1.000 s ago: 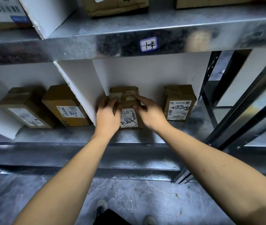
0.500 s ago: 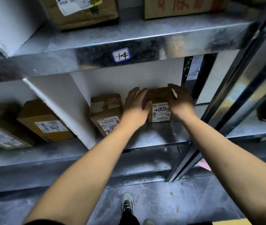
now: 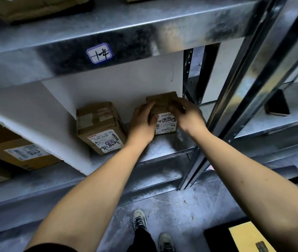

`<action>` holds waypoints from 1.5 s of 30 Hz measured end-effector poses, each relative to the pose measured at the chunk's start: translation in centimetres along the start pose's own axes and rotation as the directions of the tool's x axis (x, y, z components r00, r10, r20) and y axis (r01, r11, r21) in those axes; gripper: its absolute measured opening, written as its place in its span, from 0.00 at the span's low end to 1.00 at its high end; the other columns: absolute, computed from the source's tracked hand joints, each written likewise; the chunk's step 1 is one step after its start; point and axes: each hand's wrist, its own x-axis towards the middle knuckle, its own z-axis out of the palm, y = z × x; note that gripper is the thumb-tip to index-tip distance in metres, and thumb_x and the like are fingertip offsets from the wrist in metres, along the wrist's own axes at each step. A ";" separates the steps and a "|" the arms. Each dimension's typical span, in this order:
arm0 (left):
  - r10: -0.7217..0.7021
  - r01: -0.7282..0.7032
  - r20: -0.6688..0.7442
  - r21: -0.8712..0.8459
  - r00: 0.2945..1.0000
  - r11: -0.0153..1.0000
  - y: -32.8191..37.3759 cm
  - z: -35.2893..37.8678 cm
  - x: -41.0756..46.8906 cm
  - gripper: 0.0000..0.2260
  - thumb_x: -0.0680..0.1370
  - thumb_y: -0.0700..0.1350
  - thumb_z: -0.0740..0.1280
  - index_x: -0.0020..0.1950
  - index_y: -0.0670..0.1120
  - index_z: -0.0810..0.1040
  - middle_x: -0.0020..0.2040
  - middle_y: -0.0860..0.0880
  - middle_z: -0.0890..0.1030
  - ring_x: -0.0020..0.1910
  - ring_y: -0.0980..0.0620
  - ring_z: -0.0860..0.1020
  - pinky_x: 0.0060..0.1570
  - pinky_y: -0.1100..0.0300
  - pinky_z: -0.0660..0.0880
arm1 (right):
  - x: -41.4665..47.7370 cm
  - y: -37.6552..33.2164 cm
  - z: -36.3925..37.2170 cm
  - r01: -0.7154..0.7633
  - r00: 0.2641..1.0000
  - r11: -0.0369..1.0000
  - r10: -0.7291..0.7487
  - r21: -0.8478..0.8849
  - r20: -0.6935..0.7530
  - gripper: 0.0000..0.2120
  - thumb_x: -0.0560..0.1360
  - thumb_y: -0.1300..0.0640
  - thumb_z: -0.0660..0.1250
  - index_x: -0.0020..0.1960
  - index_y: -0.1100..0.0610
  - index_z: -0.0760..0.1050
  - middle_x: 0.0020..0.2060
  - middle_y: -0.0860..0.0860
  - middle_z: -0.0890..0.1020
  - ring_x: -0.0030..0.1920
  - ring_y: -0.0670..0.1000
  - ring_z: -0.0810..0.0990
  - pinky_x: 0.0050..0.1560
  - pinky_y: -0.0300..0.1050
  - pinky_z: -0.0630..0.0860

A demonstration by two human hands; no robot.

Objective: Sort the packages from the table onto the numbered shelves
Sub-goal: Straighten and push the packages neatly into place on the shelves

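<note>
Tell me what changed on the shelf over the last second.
Both hands came off the left box and moved right: the left hand and right hand now grip the right box. Both boxes stay on the same shelf, under the shelf label.

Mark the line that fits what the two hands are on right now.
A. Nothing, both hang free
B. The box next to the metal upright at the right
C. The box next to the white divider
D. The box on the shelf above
B: the left hand and right hand grip the small brown box nearest the metal upright; the larger box by the white divider lies untouched.
</note>
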 end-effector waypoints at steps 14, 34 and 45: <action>-0.017 0.016 0.031 0.039 0.999 0.999 1.2 -0.2 -3.1 0.23 0.80 0.47 0.65 0.75 0.49 0.66 0.71 0.42 0.67 0.67 0.42 0.71 0.64 0.64 0.63 | -2.0 0.6 -0.4 0.014 0.999 0.997 -0.011 -0.073 0.047 0.21 0.82 0.50 0.62 0.74 0.50 0.70 0.68 0.54 0.76 0.67 0.56 0.74 0.64 0.44 0.68; 0.222 -0.186 -0.011 0.508 0.975 0.841 -5.6 -17.3 -19.8 0.22 0.79 0.52 0.62 0.72 0.48 0.70 0.70 0.48 0.72 0.67 0.46 0.69 0.65 0.47 0.70 | -16.4 -8.7 8.4 0.480 0.840 0.683 -0.538 -0.551 0.064 0.19 0.79 0.49 0.63 0.66 0.58 0.74 0.63 0.59 0.76 0.61 0.63 0.75 0.58 0.58 0.76; 0.005 0.056 -0.086 0.689 0.996 0.722 -14.0 -31.4 -30.5 0.25 0.81 0.57 0.57 0.77 0.54 0.61 0.75 0.50 0.65 0.73 0.47 0.61 0.72 0.48 0.57 | -25.0 -18.3 19.8 0.567 0.814 0.627 -0.528 -0.534 0.244 0.21 0.79 0.47 0.64 0.68 0.55 0.73 0.65 0.60 0.76 0.61 0.64 0.76 0.57 0.57 0.76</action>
